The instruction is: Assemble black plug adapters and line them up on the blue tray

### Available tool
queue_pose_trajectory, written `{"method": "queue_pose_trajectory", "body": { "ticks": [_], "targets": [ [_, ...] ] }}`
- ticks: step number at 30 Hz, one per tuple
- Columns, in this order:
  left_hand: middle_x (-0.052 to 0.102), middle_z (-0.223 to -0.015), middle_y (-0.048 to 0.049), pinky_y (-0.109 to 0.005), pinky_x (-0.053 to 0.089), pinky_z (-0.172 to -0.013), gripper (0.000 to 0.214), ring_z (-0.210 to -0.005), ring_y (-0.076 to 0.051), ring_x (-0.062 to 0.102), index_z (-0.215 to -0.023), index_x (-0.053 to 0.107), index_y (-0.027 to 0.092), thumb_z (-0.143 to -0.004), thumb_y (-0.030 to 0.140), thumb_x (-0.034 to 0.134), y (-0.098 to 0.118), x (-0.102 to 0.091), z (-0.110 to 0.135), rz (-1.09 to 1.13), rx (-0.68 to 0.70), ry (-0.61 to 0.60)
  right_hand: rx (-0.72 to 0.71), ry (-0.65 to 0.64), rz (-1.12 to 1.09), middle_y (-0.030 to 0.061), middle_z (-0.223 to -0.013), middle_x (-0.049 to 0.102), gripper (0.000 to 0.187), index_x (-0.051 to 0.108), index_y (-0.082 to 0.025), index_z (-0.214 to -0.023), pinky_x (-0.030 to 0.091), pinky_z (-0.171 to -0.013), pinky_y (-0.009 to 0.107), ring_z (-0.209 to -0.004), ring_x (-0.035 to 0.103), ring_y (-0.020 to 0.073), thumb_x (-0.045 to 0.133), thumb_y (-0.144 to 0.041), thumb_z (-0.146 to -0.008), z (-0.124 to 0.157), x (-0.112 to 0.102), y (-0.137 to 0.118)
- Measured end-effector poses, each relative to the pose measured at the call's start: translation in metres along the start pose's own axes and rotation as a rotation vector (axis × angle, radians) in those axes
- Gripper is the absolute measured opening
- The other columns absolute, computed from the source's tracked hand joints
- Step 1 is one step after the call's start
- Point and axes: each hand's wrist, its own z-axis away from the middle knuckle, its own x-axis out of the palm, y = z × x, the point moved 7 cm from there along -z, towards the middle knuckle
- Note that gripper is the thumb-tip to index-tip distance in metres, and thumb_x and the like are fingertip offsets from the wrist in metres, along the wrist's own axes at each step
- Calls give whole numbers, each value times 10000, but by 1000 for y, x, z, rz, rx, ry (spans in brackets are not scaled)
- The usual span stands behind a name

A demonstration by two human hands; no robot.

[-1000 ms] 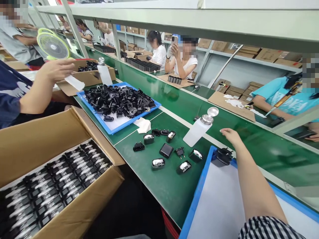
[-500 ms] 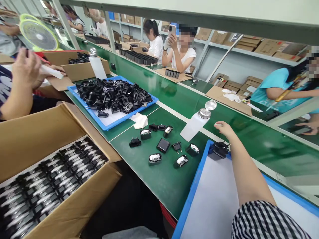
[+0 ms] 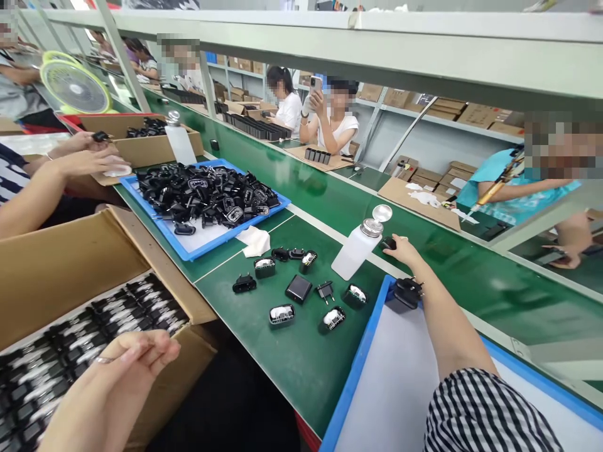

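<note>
My right hand (image 3: 406, 250) reaches over the near edge of the belt, fingers closed on a small black plastic charger part (image 3: 388, 243). Just left of it stands a white pump bottle (image 3: 357, 251) with a metal cap. My left hand (image 3: 136, 358) is in front of the open carton (image 3: 200, 311), its fingers pinched together; whatever is in them, if anything, is hidden. Rows of black charger pieces with white tops (image 3: 61, 342) fill that carton. Several open black charger housings (image 3: 281, 314) with white filling lie on the green bench, beside a plug part (image 3: 325, 291) and a closed black charger (image 3: 298, 289).
A blue-rimmed tray (image 3: 188, 256) heaped with black plug parts stands at left. Another blue tray (image 3: 351, 383) lies under my right arm, with black plug pieces (image 3: 407, 292) at its far corner. A white cloth (image 3: 254, 241) is nearby. Co-workers sit left and across the belt.
My left hand has come into view at lower left. My right hand has shifted slightly left, and a black part now shows at its fingertips. The whole view has tilted a little.
</note>
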Motion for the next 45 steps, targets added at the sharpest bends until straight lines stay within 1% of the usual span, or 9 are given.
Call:
{"method": "queue_pose_trajectory", "body": {
  "ticks": [3,8,13,19,24,30,33,39,45],
  "targets": [
    [548,-595,66,-309,451,-649,274,-634,-130,513,-511,509,238,-507,500,591,-16,9,5,183,-127,-92,23,143,-11,184,-1006,438,532,433,-74,-1029,352,-818,403,-989,396,308,587,-188,-533,19,-31,12],
    [572,-703,60,-342,412,-792,196,-759,-155,523,-618,532,264,-583,456,556,-33,25,4,59,-23,-161,-73,482,-140,140,-1095,338,557,309,-134,-1064,412,-760,335,-962,420,224,544,-294,-585,75,-96,7],
    [584,-726,24,-294,474,-680,193,-766,-167,544,-731,526,237,-654,412,501,-25,57,17,-90,179,-375,-301,640,-254,83,-1042,395,533,321,-189,-988,392,-775,368,-952,426,227,589,-379,-569,142,-134,-47],
    [575,-713,1,-200,467,-622,119,-689,-120,555,-743,507,183,-706,289,468,-1,75,39,-106,469,-562,-509,602,-171,62,-1031,406,483,356,-202,-1004,363,-818,358,-974,412,221,589,-384,-622,195,-135,-124],
    [563,-774,-15,-235,448,-680,117,-754,-119,534,-771,539,188,-739,229,434,15,80,54,-131,591,-655,-616,452,-207,46,-1020,436,470,370,-216,-1028,385,-792,320,-936,443,203,600,-353,-641,220,-99,-175],
    [387,-1170,-90,-313,413,-809,572,-1039,-192,407,-1125,362,206,-610,294,596,6,107,65,1,452,-778,-611,-83,-213,11,-893,525,466,397,-225,-967,436,-653,278,-777,528,188,658,-284,-586,249,16,-238],
    [469,-1060,-70,-295,429,-781,433,-964,-171,459,-1021,443,186,-618,260,582,-8,110,51,52,309,-688,-565,-262,-88,26,-853,545,440,407,-204,-974,437,-618,285,-729,544,199,631,-206,-595,257,56,-256],
    [551,-909,-24,-289,421,-768,277,-845,-137,510,-914,496,178,-640,182,541,-34,92,12,-110,230,-456,-767,-376,111,71,-978,527,319,474,-184,-991,408,-737,346,-875,500,238,560,-183,-684,236,65,-281],
    [510,-910,-33,-323,370,-833,309,-907,-161,468,-958,500,182,-653,186,548,-39,88,-5,-341,370,-380,-591,-408,289,42,-848,576,219,558,-195,-861,402,-599,276,-762,534,201,341,-204,-831,192,94,-306]
  ]
}}
